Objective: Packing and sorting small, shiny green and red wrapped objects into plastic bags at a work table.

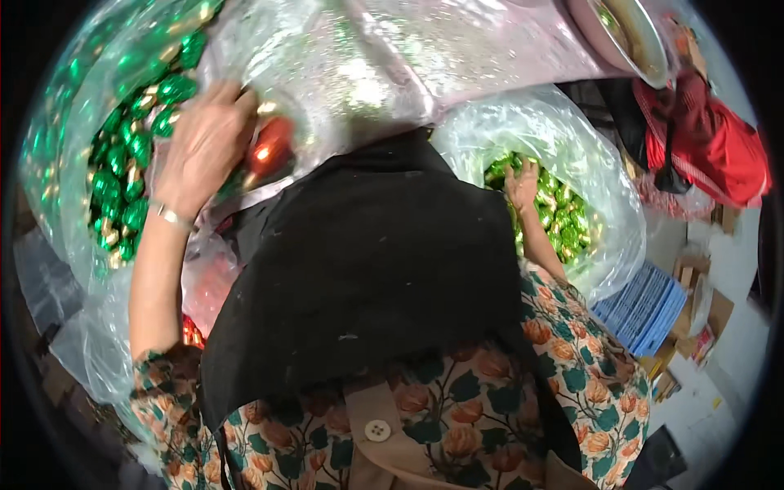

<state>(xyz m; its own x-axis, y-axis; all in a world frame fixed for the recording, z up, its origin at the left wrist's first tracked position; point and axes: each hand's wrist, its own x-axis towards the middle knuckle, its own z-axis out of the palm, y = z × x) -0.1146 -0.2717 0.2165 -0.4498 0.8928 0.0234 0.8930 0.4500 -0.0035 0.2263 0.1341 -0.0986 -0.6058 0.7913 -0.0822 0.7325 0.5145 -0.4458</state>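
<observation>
My left hand (208, 135) is palm down with its fingers curled, slightly blurred. A shiny red rounded piece (271, 149) with gold beside it sits right against those fingers; what lies under the fingers is hidden. Left of this hand, a large clear plastic bag (61, 163) holds many glossy dark green and gold egg-shaped pieces (114, 180). My right hand (521, 184) reaches into another clear bag (616, 192), its fingers apart on top of glossy light green pieces (563, 216).
Pinkish clear plastic sheeting (490, 49) covers the surface ahead. At the upper right stands a pale basin (653, 65); nearby are another person's hand (692, 53) and a red garment (719, 147). Blue crates (641, 310) and cardboard (714, 314) rest on the floor at right.
</observation>
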